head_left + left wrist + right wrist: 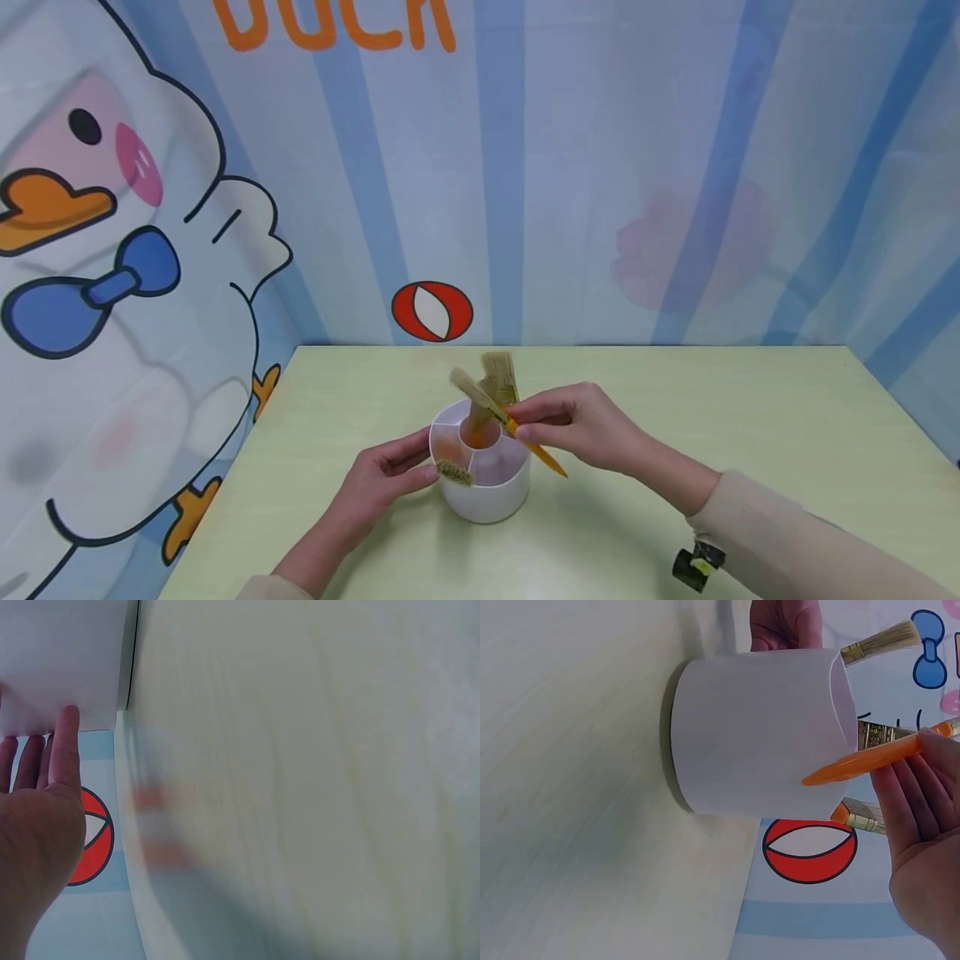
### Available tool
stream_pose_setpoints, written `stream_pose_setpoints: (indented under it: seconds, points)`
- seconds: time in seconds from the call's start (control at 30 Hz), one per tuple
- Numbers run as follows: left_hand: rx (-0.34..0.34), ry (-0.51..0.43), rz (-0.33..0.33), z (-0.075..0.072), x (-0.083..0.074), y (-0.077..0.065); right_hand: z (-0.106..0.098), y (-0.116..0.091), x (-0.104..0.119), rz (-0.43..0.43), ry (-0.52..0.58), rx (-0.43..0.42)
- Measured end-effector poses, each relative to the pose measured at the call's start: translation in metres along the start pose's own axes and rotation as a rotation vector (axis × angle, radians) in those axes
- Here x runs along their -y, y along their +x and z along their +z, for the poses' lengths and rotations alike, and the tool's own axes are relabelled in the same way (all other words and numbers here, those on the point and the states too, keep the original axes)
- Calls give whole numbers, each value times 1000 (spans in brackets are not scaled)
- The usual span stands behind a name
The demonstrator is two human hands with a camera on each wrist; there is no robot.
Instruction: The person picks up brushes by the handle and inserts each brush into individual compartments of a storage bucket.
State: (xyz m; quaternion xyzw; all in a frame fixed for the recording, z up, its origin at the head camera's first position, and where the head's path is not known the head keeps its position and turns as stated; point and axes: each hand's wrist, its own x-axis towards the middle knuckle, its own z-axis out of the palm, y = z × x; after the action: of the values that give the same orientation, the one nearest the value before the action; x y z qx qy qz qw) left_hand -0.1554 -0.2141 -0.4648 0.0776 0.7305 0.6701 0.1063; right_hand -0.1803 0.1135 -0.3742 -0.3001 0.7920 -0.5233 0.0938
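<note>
A white round brush holder (486,503) with divided compartments stands upright on the table. My left hand (380,477) touches its left side, fingers and thumb extended along the wall; in the left wrist view, the thumb (66,746) lies against the white surface. Between right thumb and fingers, my right hand (581,423) pinches a paintbrush (551,462) over the holder's right rim. Its pale bristles point up and left, its orange handle (862,761) down and outward. Wide paintbrushes (498,367) stand in the holder's middle. Another brush's bristles (454,473) show at the front-left rim.
The pale wooden-look table (750,417) extends to both sides of the holder. Behind it hangs a blue-striped backdrop (570,208) with a large cartoon duck on the left. A small black device (697,567) sits at the right sleeve.
</note>
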Motion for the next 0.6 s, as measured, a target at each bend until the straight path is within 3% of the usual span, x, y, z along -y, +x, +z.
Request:
stream_pose_setpoints:
  seconds: [0.33, 0.6]
  points:
    - [-6, -13, -10, 1, -2, -1, 7, 16, 1, 80, 132, -79]
    - [-11, -3, -10, 2, 0, -1, 21, 24, 6, 101, 237, -220]
